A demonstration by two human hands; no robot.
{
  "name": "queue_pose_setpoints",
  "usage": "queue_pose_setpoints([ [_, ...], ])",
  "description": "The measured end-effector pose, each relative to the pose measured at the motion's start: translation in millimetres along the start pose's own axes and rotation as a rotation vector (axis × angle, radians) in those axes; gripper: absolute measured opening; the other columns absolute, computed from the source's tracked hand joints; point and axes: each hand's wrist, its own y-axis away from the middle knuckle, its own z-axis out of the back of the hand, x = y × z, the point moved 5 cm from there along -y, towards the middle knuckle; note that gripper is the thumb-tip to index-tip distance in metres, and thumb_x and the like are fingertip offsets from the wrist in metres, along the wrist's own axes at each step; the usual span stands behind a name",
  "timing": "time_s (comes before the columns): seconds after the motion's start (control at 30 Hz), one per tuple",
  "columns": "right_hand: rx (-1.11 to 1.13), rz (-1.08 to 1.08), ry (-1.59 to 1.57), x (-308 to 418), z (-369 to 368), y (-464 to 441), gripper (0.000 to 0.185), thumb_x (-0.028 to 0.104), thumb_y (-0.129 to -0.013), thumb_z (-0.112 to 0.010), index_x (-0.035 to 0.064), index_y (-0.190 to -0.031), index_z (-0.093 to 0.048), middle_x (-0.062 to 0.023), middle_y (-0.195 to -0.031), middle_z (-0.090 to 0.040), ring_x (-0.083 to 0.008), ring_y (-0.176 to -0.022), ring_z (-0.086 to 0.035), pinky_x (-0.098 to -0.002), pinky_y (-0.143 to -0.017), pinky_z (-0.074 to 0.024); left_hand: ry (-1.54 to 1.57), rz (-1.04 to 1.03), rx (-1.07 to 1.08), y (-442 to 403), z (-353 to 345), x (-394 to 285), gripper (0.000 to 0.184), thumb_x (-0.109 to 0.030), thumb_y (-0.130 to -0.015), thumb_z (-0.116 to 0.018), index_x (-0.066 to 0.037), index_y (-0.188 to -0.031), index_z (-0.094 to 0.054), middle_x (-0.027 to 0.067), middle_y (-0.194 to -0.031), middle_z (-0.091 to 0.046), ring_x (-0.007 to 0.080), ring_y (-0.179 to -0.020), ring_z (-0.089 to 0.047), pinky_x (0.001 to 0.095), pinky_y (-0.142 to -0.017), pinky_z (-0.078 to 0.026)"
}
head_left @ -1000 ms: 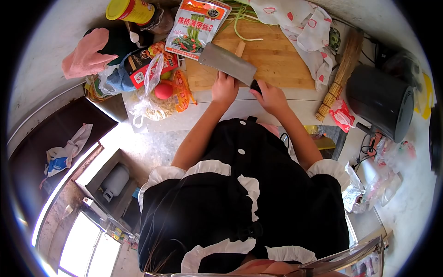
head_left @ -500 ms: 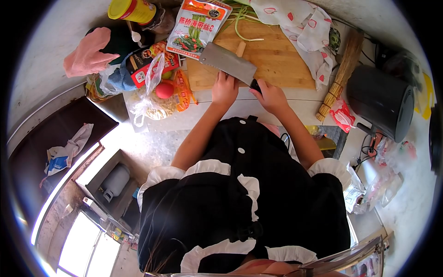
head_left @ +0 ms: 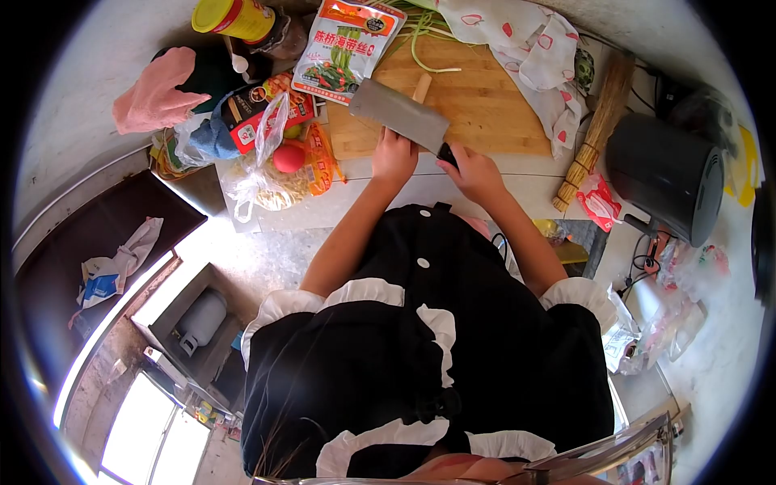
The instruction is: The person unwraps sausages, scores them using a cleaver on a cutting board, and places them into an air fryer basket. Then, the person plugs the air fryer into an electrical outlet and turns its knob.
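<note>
My right hand (head_left: 477, 174) is closed round the black handle of a cleaver (head_left: 400, 111). Its broad steel blade slants up and left over the wooden cutting board (head_left: 493, 121). My left hand (head_left: 394, 158) has its fingers curled at the blade's near edge, and the blade partly hides them. Beyond the blade sticks out the end of a tan, stick-like piece (head_left: 422, 86); it runs under the steel toward my left fingers, and its other end is hidden. A white and orange food packet (head_left: 343, 50) lies against the blade's far left corner.
Green stalks (head_left: 420, 32) and a patterned cloth (head_left: 525, 56) cover the board's back. To the left is a clear plastic bag (head_left: 263, 182) with a red round item (head_left: 288, 158). On the right are a straw bundle (head_left: 598, 133) and a dark kettle (head_left: 663, 178).
The cleaver blade has shifted slightly toward me, its far edge a little lower. Both hands stay nearly in place.
</note>
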Motion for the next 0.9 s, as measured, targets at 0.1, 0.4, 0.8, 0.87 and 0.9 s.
queue_pose_setpoints([
  [0.1,0.008,0.005,0.003,4.6,-0.8,3.5,0.037,0.038,-0.087,-0.059,0.0035,-0.097,-0.049,-0.0202,-0.077,-0.063,-0.0394,-0.066,-0.061,-0.0462,-0.055,-0.0486,0.022,0.05,0.051,1.7,-0.1,0.8,0.03,-0.012,-0.076,-0.064,-0.006,-0.105,-0.063,0.0204,-0.107,-0.056,0.0414,-0.103,-0.053,0.0466,-0.083,-0.05],
  [0.4,-0.004,-0.009,-0.003,4.5,-2.8,5.9,0.036,0.038,-0.087,-0.06,0.0044,-0.096,-0.05,-0.0196,-0.077,-0.063,-0.0393,-0.066,-0.061,-0.0455,-0.055,-0.0491,0.047,0.025,0.033,3.8,0.1,2.5,0.032,-0.013,-0.075,-0.066,-0.007,-0.106,-0.063,0.0213,-0.109,-0.056,0.0428,-0.105,-0.052,0.0466,-0.082,-0.05],
  [0.8,-0.014,0.001,-0.01,7.2,-3.0,11.0,0.037,0.038,-0.087,-0.06,0.0043,-0.096,-0.049,-0.0196,-0.078,-0.063,-0.0392,-0.065,-0.061,-0.0455,-0.055,-0.0492,0.04,0.035,0.023,9.0,1.9,-0.3,0.03,-0.011,-0.076,-0.064,-0.005,-0.106,-0.063,0.0224,-0.109,-0.055,0.0433,-0.106,-0.05,0.0473,-0.082,-0.05],
  [0.87,-0.013,-0.001,-0.012,7.9,-2.8,11.3,0.036,0.038,-0.087,-0.06,0.0046,-0.096,-0.049,-0.0193,-0.078,-0.063,-0.0391,-0.065,-0.061,-0.0456,-0.055,-0.0492,0.03,0.029,0.022,9.6,0.4,0.9,0.03,-0.011,-0.076,-0.064,-0.005,-0.106,-0.063,0.0226,-0.109,-0.055,0.0435,-0.106,-0.05,0.0477,-0.082,-0.05],
  [0.9,-0.011,-0.004,-0.012,6.8,-4.1,11.5,0.036,0.038,-0.087,-0.059,0.0048,-0.096,-0.049,-0.019,-0.077,-0.063,-0.039,-0.065,-0.061,-0.0456,-0.055,-0.0492,0.024,0.026,0.022,9.9,-0.5,1.6,0.03,-0.011,-0.076,-0.064,-0.005,-0.106,-0.063,0.0227,-0.109,-0.055,0.0437,-0.106,-0.05,0.0479,-0.082,-0.049],
])
